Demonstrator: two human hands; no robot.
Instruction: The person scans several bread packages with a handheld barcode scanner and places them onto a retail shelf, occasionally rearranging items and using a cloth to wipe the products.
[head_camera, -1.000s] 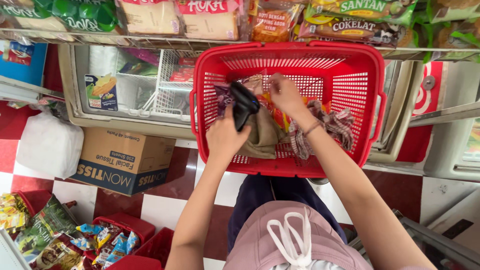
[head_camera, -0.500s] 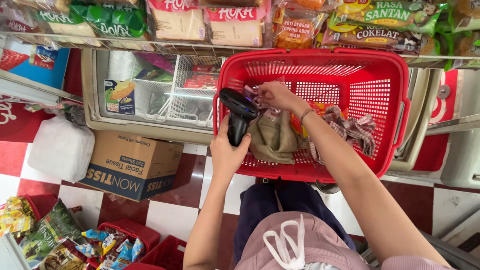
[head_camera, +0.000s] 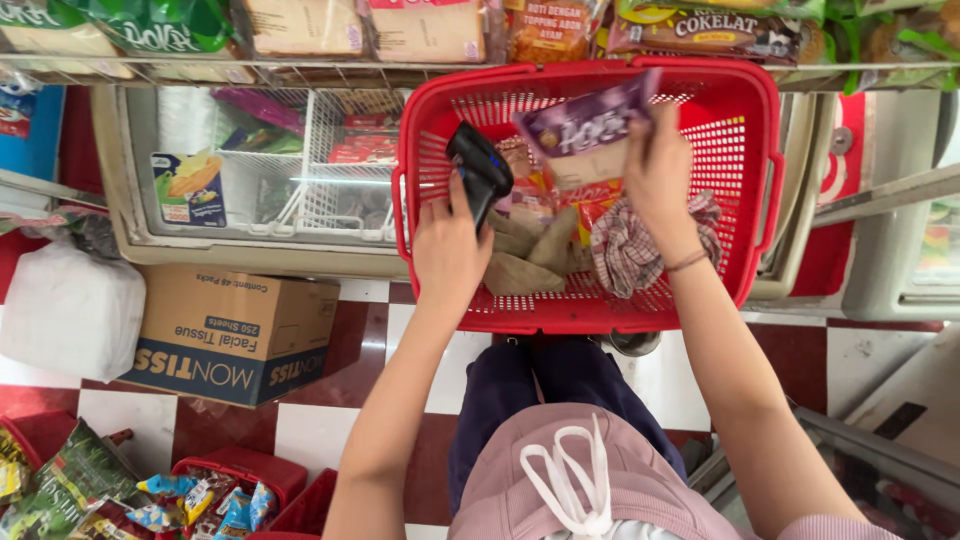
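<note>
Red plastic basket (head_camera: 745, 150) in front of the knees, over the checkered floor (head_camera: 320, 420), half filled with packets. Left hand (head_camera: 450, 250) clamped on a black handheld scanner (head_camera: 480, 175), head tilted up and toward the middle of the basket, just beside the raised packet. Right hand (head_camera: 660, 175) closed on a purple snack packet (head_camera: 585, 125), lifted clear above the basket's contents, near the far rim. Half a second ago: no purple packet up, right hand down among the goods, fingers low near the scanner; now raised and further right, packet face turned toward the scanner. Scanner held much as before, only tipped a little more upright. Below the hands, inside the basket: a beige folded cloth (head_camera: 530, 255) and a checked cloth (head_camera: 630, 245), side by side, touching, with orange and red packets (head_camera: 590, 200) behind them. Left of the basket, a glass-topped freezer (head_camera: 250, 170); beneath it on the floor a cardboard box (head_camera: 235, 335) and a white sack (head_camera: 70, 310). Shelf of packaged goods (head_camera: 400, 30) along the top edge. View shifted slightly rightward against the earlier frame, basket more central.
</note>
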